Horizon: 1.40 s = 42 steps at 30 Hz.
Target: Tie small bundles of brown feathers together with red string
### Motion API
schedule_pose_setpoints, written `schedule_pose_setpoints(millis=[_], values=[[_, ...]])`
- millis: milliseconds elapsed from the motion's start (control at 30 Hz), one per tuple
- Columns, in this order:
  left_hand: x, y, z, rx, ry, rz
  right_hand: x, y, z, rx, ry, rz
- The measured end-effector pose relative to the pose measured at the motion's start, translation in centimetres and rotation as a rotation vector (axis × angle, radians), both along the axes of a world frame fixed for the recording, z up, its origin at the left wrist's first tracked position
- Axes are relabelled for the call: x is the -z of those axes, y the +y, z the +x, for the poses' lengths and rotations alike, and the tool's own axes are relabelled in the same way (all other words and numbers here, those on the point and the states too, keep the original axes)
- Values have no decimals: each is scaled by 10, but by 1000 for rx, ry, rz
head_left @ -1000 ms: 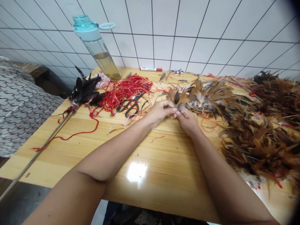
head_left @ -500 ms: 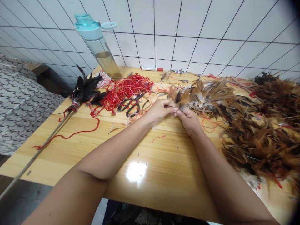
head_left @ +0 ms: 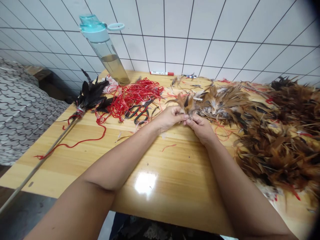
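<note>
My left hand (head_left: 170, 119) and my right hand (head_left: 202, 128) meet over the middle of the table, fingertips pinched together. Between them a small tuft of brown feathers (head_left: 186, 102) stands upright, its lower ends hidden by my fingers. Both hands seem to grip its base. Just behind and to the right lies a loose bunch of brown feathers (head_left: 222, 103). Left of my left hand, black-handled scissors (head_left: 138, 115) lie partly under a tangle of red string (head_left: 141, 93).
A stick (head_left: 53, 145) with black feathers (head_left: 91, 95) tied on slants over the table's left edge. Behind it stands a water bottle (head_left: 110, 55). Big brown feather piles (head_left: 280, 150) cover the right side. A red marker (head_left: 162, 73) lies by the tiled wall (head_left: 175, 20).
The feather tuft between my fingers has tilted slightly left and looks narrower. My right hand has shifted a little left; my left hand is nearly still.
</note>
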<state>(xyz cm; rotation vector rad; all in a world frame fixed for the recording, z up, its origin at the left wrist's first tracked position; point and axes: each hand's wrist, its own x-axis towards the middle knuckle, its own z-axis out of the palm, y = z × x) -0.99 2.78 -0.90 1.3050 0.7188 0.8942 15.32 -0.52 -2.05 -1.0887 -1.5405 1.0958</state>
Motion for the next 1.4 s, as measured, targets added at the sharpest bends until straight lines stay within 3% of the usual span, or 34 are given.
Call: schedule_pose_setpoints(millis=[100, 200, 367, 467, 600, 700, 767, 933, 1300, 1400], values=[[0, 4, -2, -101, -14, 10, 2, 0, -2, 98, 84, -37], [-3, 7, -5, -151, 89, 119, 6, 3, -1, 243, 118, -70], [-5, 4, -6, 1, 528, 456, 18, 11, 3, 381, -31, 79], [-5, 2, -5, -3, 609, 572, 21, 12, 5, 406, -159, 162], [-7, 4, -5, -113, 474, 402, 19, 10, 3, 412, -71, 122], [-8, 5, -6, -110, 319, 189, 15, 7, 1, 298, -21, 90], [-8, 5, -6, -111, 252, 130, 12, 5, 0, 208, -53, 92], [-6, 5, -6, -74, 214, 107, 4, 4, 2, 69, -174, 129], [-8, 2, 0, -15, 151, 34, 10, 7, 3, 8, -198, 157], [-9, 2, 0, -53, 141, 37, 12, 8, 2, 24, -168, 161]])
